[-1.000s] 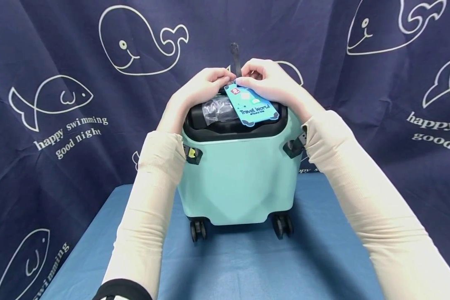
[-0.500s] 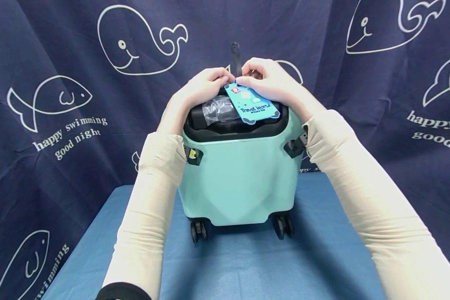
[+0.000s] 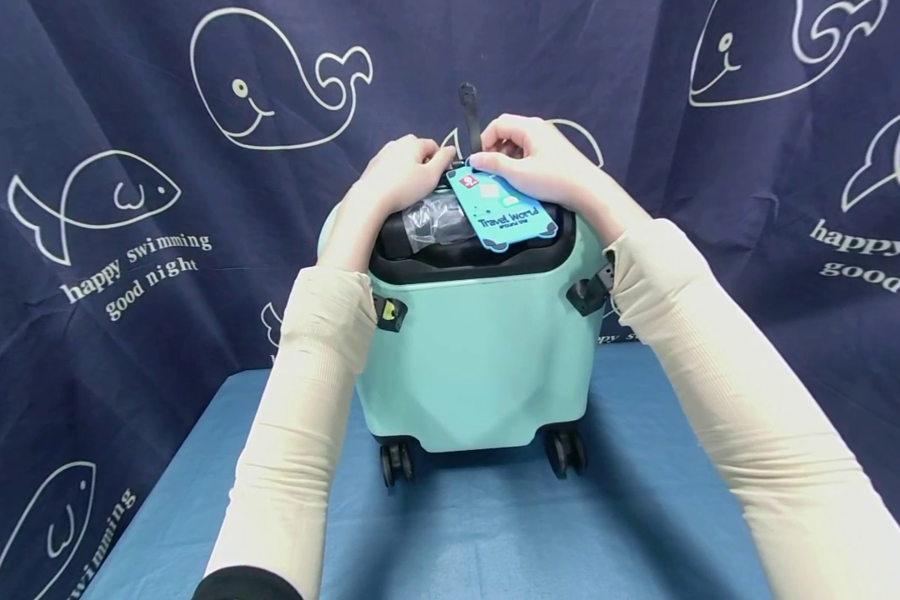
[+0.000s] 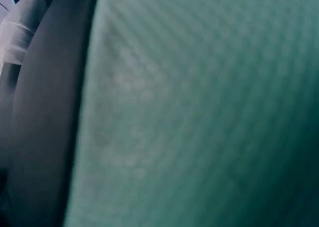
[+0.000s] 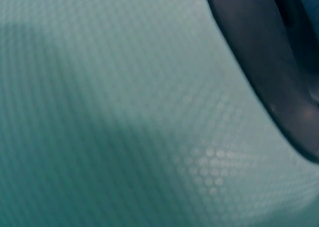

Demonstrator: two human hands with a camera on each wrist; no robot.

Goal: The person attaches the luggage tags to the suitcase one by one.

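Note:
A mint-green suitcase (image 3: 480, 358) stands upright on its wheels, with a black recessed top (image 3: 472, 268). Over that top lies a blue luggage tag (image 3: 504, 208) printed "Travel World", and its black strap (image 3: 469, 121) sticks up behind. My right hand (image 3: 540, 162) pinches the tag's upper end by the strap, thumb in front. Left of the strap is my left hand (image 3: 397, 179), bent over the suitcase top, its thumb near the tag's corner; its fingertips are partly hidden, so I cannot tell whether they hold anything. Both wrist views show only close, blurred suitcase shell (image 4: 199, 97) (image 5: 109, 87).
Clear plastic film (image 3: 437, 218) wraps part of the black handle. Black side fittings (image 3: 388, 312) sit near both wrists. A blue cloth (image 3: 465, 533) covers the table, and a navy curtain (image 3: 232, 208) with fish and whale drawings hangs behind.
My left hand has shifted slightly left, so its fingertips stand farther from the strap and tag. My right hand still pinches in the same place; the suitcase has stayed put.

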